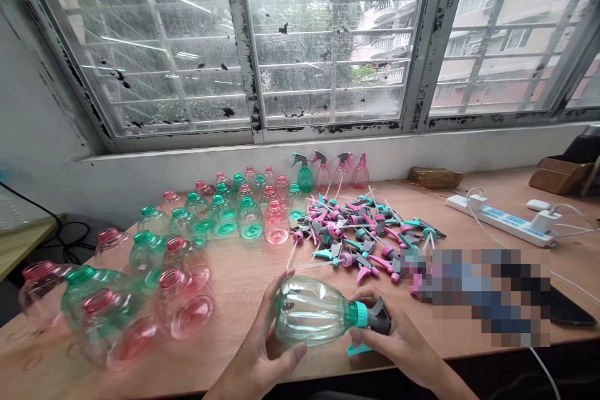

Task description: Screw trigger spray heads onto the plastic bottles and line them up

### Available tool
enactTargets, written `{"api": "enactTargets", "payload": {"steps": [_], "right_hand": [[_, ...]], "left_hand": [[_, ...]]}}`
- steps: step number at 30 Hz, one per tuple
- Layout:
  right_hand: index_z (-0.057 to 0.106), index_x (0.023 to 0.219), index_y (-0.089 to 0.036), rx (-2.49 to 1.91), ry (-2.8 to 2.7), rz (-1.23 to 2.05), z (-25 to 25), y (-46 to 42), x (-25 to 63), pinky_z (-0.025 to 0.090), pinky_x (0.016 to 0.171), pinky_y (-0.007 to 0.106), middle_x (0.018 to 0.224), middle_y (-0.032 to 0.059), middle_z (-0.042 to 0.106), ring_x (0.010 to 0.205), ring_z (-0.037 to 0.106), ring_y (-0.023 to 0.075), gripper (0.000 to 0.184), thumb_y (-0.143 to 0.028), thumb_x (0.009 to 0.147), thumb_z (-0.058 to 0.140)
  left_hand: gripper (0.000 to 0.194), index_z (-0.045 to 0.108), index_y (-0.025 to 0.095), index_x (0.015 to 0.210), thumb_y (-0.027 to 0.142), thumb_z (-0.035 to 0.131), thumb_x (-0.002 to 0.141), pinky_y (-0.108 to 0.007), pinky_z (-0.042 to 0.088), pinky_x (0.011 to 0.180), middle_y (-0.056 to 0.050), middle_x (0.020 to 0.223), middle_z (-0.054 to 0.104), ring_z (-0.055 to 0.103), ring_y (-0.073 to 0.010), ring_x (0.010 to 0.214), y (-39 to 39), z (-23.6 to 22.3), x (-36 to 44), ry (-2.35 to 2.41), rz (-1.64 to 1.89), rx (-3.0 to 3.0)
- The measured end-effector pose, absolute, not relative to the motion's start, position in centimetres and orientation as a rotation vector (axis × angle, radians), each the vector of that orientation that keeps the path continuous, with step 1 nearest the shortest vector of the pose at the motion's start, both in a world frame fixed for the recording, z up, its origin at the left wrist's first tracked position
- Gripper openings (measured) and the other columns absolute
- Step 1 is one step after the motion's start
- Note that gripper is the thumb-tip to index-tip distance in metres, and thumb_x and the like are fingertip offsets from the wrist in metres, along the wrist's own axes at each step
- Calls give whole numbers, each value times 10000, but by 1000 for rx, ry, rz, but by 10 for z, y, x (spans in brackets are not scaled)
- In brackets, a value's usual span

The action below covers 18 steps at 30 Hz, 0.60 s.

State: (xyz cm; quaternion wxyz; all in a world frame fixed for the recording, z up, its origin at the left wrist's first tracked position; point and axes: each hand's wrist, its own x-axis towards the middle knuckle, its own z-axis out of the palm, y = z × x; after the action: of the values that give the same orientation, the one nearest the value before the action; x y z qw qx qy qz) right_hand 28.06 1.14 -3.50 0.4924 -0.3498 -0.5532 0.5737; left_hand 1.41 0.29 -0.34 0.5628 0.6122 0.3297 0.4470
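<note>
A clear green spray bottle (312,309) lies on its side in the air above the table's front edge, between my two hands. My left hand (269,334) is wrapped round the bottle's base. At the neck, my right hand (387,331) grips the grey and turquoise spray head (375,317), which sits on the bottle's mouth. Part of the turquoise trigger (359,350) shows below my right fingers. Just beyond lies a heap of loose pink, turquoise and grey spray heads (360,231). To the left stand several open pink and green bottles (182,306).
Against the wall stand several bottles with spray heads fitted (304,178). A white power strip (501,219) with plugs and cables lies at the right. Behind it are a brown package (435,177) and a cardboard box (560,175). A blurred patch covers part of the right side.
</note>
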Motion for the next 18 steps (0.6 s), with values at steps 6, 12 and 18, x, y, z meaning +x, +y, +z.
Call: {"api": "enactTargets", "payload": {"steps": [6,12,18], "right_hand": [[653,1059,-218,-873,-1339,1392,-32,11,279,597,707,311,874,-24,660,734,691,183,380,-398,815,882],[639,1060,-214,-903,-1374,1394,-31,12,280,599,713,327,846,-18,676,733,708,201,395,-427,820,868],[633,1036,-203,-897,-1359,1423,-29,12,281,603,716,360,772,-16,707,715,726,224,409,-463,818,862]], "left_hand": [[806,288,370,1568,370,747,906,-460,299,1252,-87,1684,301,328,-351,1529,6,-9,12,780,1056,1455],[843,246,398,1594,446,729,905,-539,116,1297,-62,1704,260,312,-364,1529,11,-23,7,841,1053,1532],[811,206,478,1592,471,684,937,-542,26,1302,-3,1728,221,268,-344,1556,10,-27,5,850,1033,1532]]}}
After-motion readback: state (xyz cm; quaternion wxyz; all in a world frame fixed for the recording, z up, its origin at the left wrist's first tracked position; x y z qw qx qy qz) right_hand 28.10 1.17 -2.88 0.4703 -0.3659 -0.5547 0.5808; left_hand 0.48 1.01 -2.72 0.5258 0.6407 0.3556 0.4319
